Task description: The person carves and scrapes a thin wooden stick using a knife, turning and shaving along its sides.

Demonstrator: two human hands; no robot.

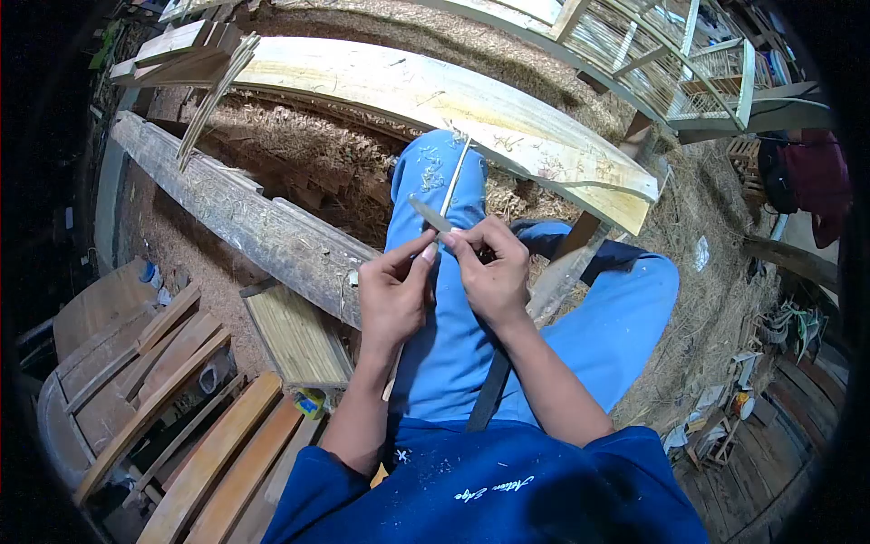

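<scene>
Over my thigh, my left hand [394,295] pinches a thin pale wooden stick [457,170] between thumb and fingers. The stick slants up past my knee, and its lower part runs behind the left hand. Close beside it, my right hand [495,274] is closed on a small knife [428,213]. The blade crosses the stick and points up and left; its handle is hidden in my fingers. Curled shavings [431,172] lie on my trouser knee.
A long pale plank [362,77] with shavings on it stretches past my knee. Left of me lies a weathered beam [236,213] with a bundle of thin sticks [217,100] leaning near its far end. Curved boards [213,462] lie at lower left; a slatted frame [716,86] stands upper right.
</scene>
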